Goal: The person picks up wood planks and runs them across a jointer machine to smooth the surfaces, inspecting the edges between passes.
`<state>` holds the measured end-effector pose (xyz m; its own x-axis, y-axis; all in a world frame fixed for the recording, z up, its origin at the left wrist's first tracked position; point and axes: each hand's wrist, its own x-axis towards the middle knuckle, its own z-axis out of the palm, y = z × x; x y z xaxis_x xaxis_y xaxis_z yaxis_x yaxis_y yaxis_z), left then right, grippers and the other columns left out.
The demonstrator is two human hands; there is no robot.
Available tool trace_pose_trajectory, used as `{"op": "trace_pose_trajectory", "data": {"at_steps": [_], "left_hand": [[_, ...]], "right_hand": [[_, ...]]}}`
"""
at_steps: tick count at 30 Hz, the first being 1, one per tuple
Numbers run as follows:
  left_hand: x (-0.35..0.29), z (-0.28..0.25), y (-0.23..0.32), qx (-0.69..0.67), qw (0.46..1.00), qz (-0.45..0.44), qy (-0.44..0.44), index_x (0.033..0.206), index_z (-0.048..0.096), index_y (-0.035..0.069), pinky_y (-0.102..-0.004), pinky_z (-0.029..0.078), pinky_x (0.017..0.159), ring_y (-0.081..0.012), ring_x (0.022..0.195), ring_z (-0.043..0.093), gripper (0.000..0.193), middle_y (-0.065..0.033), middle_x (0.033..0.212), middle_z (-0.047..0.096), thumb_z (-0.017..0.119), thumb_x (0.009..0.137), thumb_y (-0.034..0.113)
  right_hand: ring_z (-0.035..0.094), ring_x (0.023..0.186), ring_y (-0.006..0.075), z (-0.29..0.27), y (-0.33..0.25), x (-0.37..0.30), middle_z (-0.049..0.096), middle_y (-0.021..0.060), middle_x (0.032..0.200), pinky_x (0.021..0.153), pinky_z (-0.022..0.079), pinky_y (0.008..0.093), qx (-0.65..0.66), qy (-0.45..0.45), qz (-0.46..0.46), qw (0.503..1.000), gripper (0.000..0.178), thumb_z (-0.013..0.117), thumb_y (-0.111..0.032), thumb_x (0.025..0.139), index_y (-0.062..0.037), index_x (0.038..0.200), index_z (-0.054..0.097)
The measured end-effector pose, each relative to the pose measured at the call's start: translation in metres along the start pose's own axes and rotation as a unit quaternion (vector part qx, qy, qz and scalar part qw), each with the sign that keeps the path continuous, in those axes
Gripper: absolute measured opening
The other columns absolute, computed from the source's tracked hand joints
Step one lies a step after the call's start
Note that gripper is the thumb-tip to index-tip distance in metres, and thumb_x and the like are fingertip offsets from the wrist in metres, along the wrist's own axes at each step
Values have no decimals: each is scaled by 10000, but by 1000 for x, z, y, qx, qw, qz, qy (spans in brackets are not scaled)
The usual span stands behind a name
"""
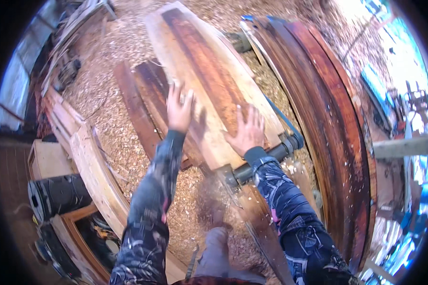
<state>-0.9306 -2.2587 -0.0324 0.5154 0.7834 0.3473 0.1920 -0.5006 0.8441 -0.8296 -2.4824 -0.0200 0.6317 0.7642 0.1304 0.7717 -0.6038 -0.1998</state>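
A wide wooden plank (209, 71), pale along its edges and reddish brown down the middle, slopes away from me. My right hand (248, 130) lies on its near part with the fingers spread flat. At the plank's left edge is my left hand (179, 109), its fingers stretched out and slightly blurred; whether it presses on the wood or hovers I cannot tell. Neither hand grips anything. A dark, pipe-like bar (266, 159) crosses at the near end of the plank, and a blue strap or belt (290, 124) runs to its right end.
Long dark reddish boards (323, 104) stand stacked on the right. Shorter brown boards (137, 111) lie left of the plank. Wood shavings (107, 90) cover the floor. At lower left are a pale board (92, 161), a black cylinder (62, 195) and a wooden-framed box (81, 216).
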Motion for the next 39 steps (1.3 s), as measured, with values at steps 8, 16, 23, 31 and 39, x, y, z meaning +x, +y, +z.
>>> {"op": "trace_pose_trajectory", "data": {"at_steps": [8, 16, 23, 31, 39], "left_hand": [[-360, -327, 46, -41, 911, -408, 29, 1223, 622, -57, -329, 473, 973, -204, 1089, 618, 346, -147, 1169, 660, 603, 982, 190], [-396, -294, 166, -157, 894, -413, -70, 1180, 671, -32, -304, 494, 918, -161, 1026, 643, 331, -108, 1099, 709, 624, 976, 224], [-334, -228, 283, -359, 871, -273, -192, 1452, 435, -26, -343, 479, 1017, -211, 1197, 592, 482, -128, 1372, 563, 518, 1031, 193], [-381, -215, 442, -507, 816, -217, -174, 1566, 251, 16, -331, 303, 1167, -209, 1417, 386, 573, -102, 1555, 392, 405, 1064, 246], [-380, -236, 476, -531, 808, -178, -184, 1454, 420, -50, -345, 360, 1128, -219, 1316, 494, 499, -124, 1453, 505, 417, 1077, 278]], "right_hand": [[408, 1283, 446, -67, -50, 39, 440, 298, 1325, 1093, 323, 532, 12, -102, 80, 991, 1036, 805, -441, 664, -140, 1539, 341], [642, 1075, 180, -192, -67, -10, 672, 129, 1184, 931, 520, 304, 813, -231, 180, 504, 489, 589, -267, 961, 16, 1356, 533], [638, 1119, 218, -285, -96, -234, 650, 155, 1240, 980, 512, 344, 919, -247, 93, 292, 539, 501, -339, 993, 23, 1391, 496], [654, 1123, 234, -342, -34, -378, 649, 165, 1268, 996, 524, 369, 865, -174, 96, 461, 596, 425, -431, 1022, 23, 1404, 489], [659, 1107, 256, -451, -78, -384, 660, 166, 1236, 1001, 506, 396, 903, -197, 84, 372, 580, 527, -398, 973, 25, 1368, 509]]}}
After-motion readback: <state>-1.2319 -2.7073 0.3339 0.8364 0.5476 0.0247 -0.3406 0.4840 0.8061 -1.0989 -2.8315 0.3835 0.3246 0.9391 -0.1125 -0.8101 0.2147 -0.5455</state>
